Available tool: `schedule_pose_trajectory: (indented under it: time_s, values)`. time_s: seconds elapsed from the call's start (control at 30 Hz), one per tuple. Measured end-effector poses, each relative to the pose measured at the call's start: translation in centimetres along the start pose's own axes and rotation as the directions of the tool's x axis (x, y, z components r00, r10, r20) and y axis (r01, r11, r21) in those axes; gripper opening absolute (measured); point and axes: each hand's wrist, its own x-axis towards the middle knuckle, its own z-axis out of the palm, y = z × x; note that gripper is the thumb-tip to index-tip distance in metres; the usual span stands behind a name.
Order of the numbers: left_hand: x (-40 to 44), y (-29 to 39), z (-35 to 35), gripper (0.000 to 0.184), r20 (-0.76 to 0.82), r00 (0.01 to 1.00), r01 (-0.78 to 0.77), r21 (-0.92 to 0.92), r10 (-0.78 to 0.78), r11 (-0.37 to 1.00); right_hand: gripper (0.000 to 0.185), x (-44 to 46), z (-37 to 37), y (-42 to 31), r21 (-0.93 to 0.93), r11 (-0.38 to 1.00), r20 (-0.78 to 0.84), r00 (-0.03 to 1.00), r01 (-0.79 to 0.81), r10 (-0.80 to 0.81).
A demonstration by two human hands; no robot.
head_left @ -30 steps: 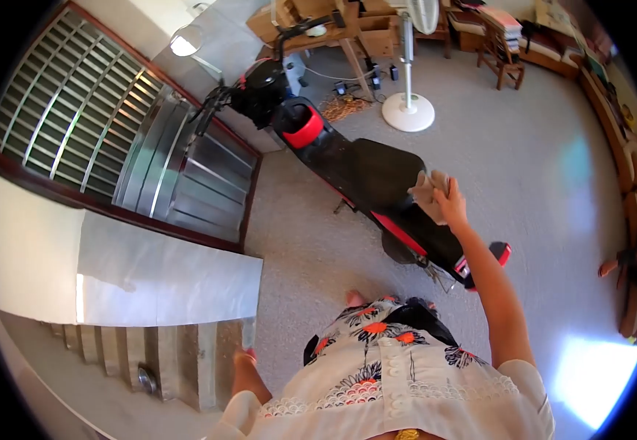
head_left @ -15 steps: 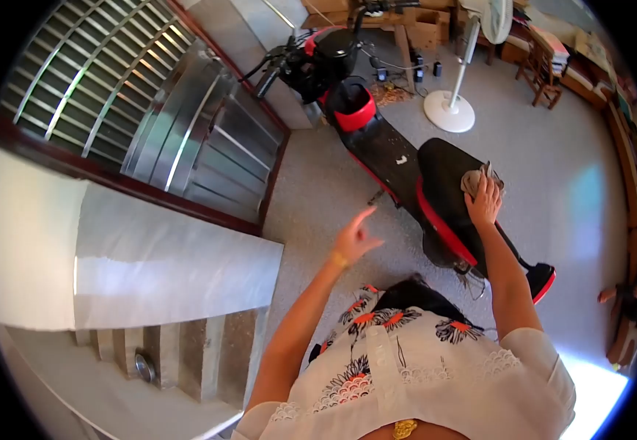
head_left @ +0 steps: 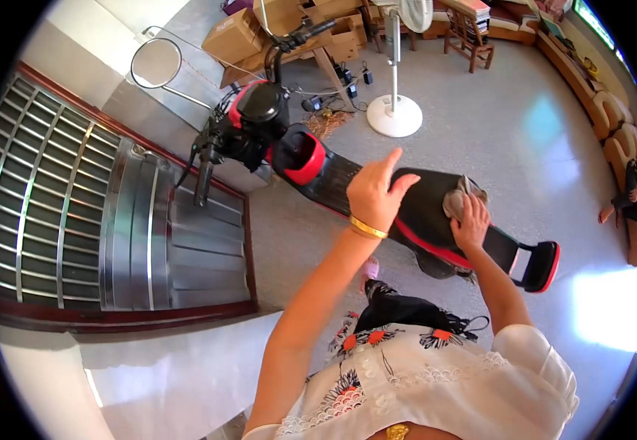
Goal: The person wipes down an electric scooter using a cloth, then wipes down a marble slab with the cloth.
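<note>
A black and red electric scooter (head_left: 326, 180) stands in front of me, its handlebars to the upper left and its rear to the right. On its black seat (head_left: 422, 194) lies a crumpled grey-brown cloth (head_left: 458, 199). My right hand (head_left: 471, 224) presses on this cloth, its fingers over the near edge. My left hand (head_left: 377, 192), with a gold bracelet on the wrist, is raised in the air over the scooter's middle, between my eyes and the footboard. Its thumb and forefinger are spread apart, the other fingers partly hidden, and nothing shows in it.
A white pedestal fan (head_left: 394, 116) stands beyond the scooter. Cardboard boxes (head_left: 236, 35) and chargers with cables (head_left: 344, 77) are at the back. A metal barred door (head_left: 47, 198) is on the left. At the right, a person (head_left: 635, 189) sits on a long sofa (head_left: 615, 150).
My view has shifted, bringing the scooter's mirror into sight. My left hand has risen from beside the scooter to over it. My right hand stays at the cloth on the seat.
</note>
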Motion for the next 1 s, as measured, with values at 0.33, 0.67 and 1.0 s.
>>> schedule_pose_trajectory:
  time_s: [0.33, 0.67, 1.0]
  values:
    - [1.2, -8.8, -8.5, 0.03, 0.17, 0.982, 0.081, -0.007, -0.079, 0.997, 0.054, 3.5, 0.6, -0.2, 0.111, 0.976, 0.197, 0.967, -0.188, 0.163]
    - [-1.8, -18.1, -23.8, 0.029, -0.235, 0.893, 0.449, 0.534, -0.384, 0.716, 0.046, 26.0, 5.9, -28.0, 0.838, 0.539, 0.01, 0.987, 0.079, -0.16]
    - [-1.2, -22.4, -25.1, 0.046, 0.451, 0.332, 0.911, -0.379, -0.828, 0.159, 0.053, 27.8, 9.4, -40.5, 0.573, 0.705, -0.224, 0.907, 0.418, -0.355]
